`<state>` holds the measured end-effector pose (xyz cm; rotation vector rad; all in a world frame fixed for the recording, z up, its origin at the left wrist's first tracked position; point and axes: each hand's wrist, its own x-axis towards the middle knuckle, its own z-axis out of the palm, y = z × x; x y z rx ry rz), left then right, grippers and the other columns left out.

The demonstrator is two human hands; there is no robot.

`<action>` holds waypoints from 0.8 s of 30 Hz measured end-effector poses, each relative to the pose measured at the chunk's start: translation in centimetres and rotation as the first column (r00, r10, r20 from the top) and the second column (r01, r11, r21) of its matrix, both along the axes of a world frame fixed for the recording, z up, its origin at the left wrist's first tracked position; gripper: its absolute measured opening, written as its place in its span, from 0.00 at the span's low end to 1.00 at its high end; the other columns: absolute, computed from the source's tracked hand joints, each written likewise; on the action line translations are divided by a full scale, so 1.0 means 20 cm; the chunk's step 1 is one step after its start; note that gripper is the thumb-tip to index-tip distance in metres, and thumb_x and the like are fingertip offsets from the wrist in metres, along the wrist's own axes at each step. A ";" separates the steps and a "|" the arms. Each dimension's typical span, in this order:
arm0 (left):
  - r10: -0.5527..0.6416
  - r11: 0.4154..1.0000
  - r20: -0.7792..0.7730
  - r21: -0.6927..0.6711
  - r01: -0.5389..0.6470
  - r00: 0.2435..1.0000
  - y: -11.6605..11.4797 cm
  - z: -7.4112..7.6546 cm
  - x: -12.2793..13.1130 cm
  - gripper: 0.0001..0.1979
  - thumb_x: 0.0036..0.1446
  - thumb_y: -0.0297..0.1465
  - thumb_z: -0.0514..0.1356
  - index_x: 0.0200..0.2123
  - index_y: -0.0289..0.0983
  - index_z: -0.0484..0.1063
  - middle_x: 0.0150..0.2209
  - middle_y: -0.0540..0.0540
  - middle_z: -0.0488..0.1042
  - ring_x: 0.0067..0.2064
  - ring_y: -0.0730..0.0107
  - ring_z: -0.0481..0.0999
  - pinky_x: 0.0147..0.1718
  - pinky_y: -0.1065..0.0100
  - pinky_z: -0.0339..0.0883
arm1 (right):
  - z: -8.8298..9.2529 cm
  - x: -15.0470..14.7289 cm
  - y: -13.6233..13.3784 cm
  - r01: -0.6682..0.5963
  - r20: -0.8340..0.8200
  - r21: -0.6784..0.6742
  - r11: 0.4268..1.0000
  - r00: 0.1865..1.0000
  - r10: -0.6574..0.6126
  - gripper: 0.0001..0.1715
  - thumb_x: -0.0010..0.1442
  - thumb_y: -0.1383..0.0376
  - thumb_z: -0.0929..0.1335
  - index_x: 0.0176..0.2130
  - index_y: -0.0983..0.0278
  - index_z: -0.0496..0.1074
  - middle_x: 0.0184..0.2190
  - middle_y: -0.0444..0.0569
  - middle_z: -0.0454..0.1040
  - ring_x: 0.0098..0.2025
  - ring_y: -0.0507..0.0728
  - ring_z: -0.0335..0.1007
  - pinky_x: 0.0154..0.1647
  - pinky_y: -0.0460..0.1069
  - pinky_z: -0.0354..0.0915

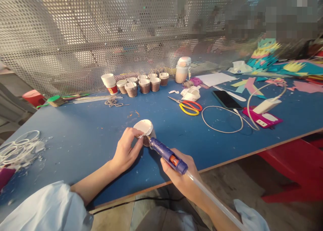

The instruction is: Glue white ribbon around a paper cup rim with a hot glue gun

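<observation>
two hands (127,148) (178,175) grip, left a round, brown-sided paper cup (144,126), right a smooth blue glue gun (163,150).

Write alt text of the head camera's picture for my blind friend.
A person's right hand holds a blue glue gun with its tip at a small brown-sided cup, while the left hand grips that cup near its white rim. Beyond, on the blue table, stand similar cups and a stack of paper cups, with scissors to the right.
</observation>
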<state>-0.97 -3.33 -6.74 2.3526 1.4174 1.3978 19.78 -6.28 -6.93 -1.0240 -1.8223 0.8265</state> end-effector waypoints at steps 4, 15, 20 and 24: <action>0.006 1.000 0.004 0.000 -0.006 1.000 0.00 0.00 0.00 0.05 0.62 0.24 0.54 0.38 0.39 0.66 0.33 0.50 0.70 0.36 0.72 0.70 0.37 0.70 0.64 | -0.02 0.01 0.01 0.012 0.011 0.018 1.000 1.000 -0.012 0.10 0.60 0.66 0.65 0.27 0.62 0.63 0.18 0.38 0.60 0.19 0.48 0.52 0.21 0.43 0.55; 0.008 1.000 -0.010 0.017 -0.008 1.000 0.00 0.01 0.01 0.04 0.62 0.25 0.53 0.37 0.39 0.66 0.32 0.49 0.71 0.34 0.71 0.70 0.35 0.69 0.65 | 0.02 -0.01 0.00 0.022 0.010 0.020 1.000 1.000 -0.022 0.11 0.60 0.66 0.65 0.26 0.61 0.62 0.18 0.38 0.61 0.19 0.48 0.53 0.21 0.43 0.56; 0.013 1.000 -0.024 0.004 -0.013 1.000 0.00 0.02 0.01 0.04 0.63 0.25 0.53 0.37 0.39 0.65 0.31 0.49 0.71 0.34 0.71 0.69 0.35 0.68 0.65 | 0.00 0.01 0.00 0.023 0.024 0.024 0.999 0.999 -0.023 0.11 0.60 0.65 0.65 0.26 0.61 0.62 0.17 0.38 0.60 0.18 0.48 0.53 0.20 0.43 0.56; 0.008 1.000 -0.022 0.010 -0.008 1.000 0.00 0.01 0.01 0.05 0.62 0.24 0.53 0.37 0.39 0.65 0.32 0.49 0.70 0.34 0.70 0.69 0.35 0.68 0.65 | 0.00 0.02 -0.01 0.024 0.045 0.010 1.000 0.999 -0.024 0.12 0.60 0.65 0.65 0.26 0.61 0.61 0.17 0.38 0.60 0.18 0.48 0.53 0.20 0.43 0.56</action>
